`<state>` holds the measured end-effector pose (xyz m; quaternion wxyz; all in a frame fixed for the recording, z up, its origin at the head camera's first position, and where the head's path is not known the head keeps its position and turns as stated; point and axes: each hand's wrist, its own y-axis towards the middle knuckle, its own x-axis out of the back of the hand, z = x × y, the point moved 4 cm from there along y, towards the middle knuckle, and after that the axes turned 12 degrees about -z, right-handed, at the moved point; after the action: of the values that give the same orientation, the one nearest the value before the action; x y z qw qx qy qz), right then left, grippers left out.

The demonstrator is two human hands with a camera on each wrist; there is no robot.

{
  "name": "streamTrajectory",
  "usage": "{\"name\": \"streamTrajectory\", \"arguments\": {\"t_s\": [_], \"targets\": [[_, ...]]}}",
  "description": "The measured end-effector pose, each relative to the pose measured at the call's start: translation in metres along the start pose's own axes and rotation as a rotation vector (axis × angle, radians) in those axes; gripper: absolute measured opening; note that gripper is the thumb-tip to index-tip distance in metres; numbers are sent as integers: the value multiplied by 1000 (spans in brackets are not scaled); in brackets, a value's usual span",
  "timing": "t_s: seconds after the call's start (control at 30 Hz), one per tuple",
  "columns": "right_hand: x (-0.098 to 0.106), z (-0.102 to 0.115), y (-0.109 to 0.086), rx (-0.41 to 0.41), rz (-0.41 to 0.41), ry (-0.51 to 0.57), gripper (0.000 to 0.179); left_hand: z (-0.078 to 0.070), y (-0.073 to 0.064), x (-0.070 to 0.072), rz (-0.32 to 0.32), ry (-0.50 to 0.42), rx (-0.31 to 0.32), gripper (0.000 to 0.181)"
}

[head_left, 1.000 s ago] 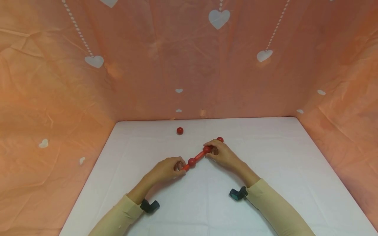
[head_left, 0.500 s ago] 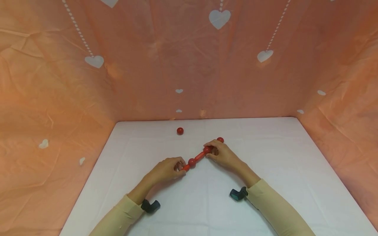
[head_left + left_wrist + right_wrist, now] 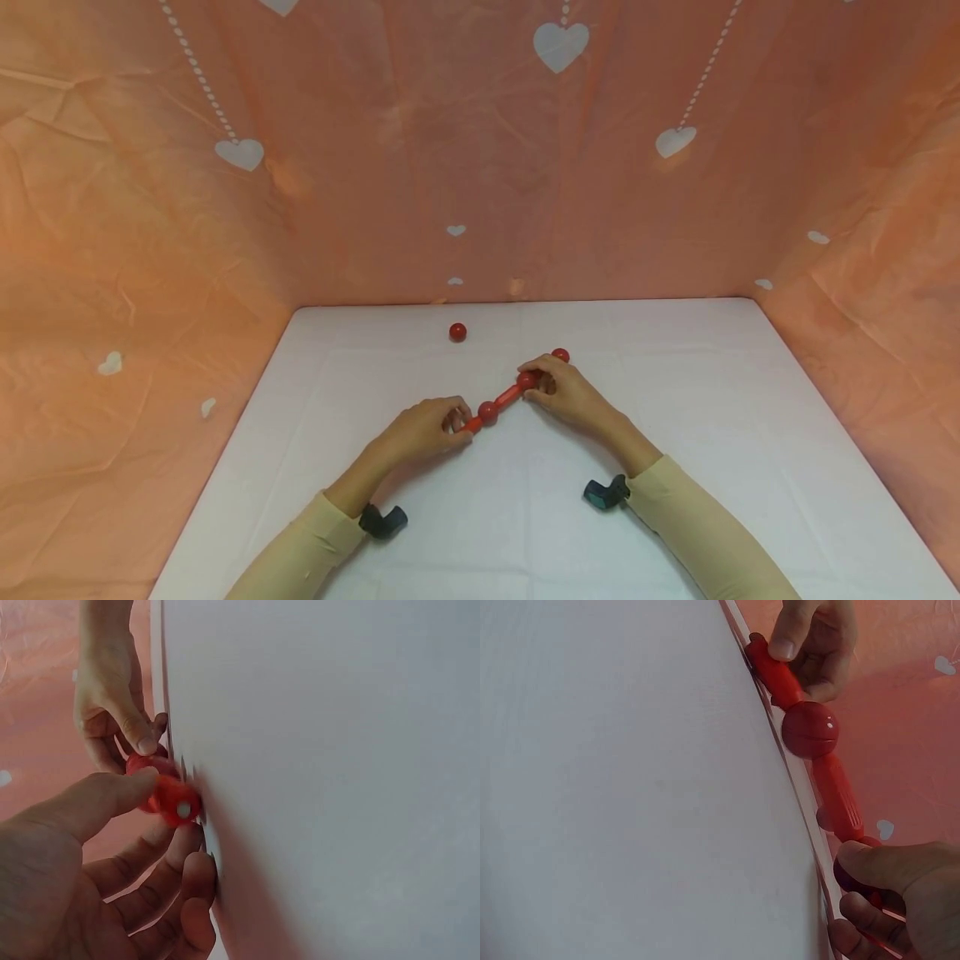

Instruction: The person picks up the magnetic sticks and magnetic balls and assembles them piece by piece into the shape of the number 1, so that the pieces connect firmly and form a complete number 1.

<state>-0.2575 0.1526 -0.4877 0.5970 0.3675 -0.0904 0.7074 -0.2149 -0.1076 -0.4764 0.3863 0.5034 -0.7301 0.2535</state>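
A chain of red rods and red balls runs diagonally over the white table between the two hands. My left hand (image 3: 431,427) pinches the near-left end rod (image 3: 775,676) between thumb and fingers; the left wrist view shows a silvery disc (image 3: 184,810) on its tip. From there follow a red ball (image 3: 487,412), a ribbed red rod (image 3: 839,796) and a second ball (image 3: 527,380). My right hand (image 3: 566,396) grips that second ball, partly hiding it. Past the right fingers another red ball (image 3: 561,355) shows, its link to the chain hidden by the hand.
A loose red ball (image 3: 457,332) lies near the table's back edge, left of the right hand. Orange sheeting (image 3: 420,167) with white hearts walls the white table (image 3: 675,367) at the back and both sides. Dark wrist cameras (image 3: 383,522) sit by the cuffs.
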Motion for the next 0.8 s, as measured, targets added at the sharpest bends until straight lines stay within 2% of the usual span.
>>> {"name": "streamTrajectory", "arguments": {"t_s": [0.13, 0.43, 0.8], "targets": [[0, 0, 0, 0, 0, 4, 41, 0, 4, 6, -8, -18, 18, 19], [1, 0, 0, 9, -5, 15, 42, 7, 26, 20, -97, -43, 17, 17], [-1, 0, -1, 1, -3, 15, 42, 16, 50, 33, -153, 14, 20, 22]]}}
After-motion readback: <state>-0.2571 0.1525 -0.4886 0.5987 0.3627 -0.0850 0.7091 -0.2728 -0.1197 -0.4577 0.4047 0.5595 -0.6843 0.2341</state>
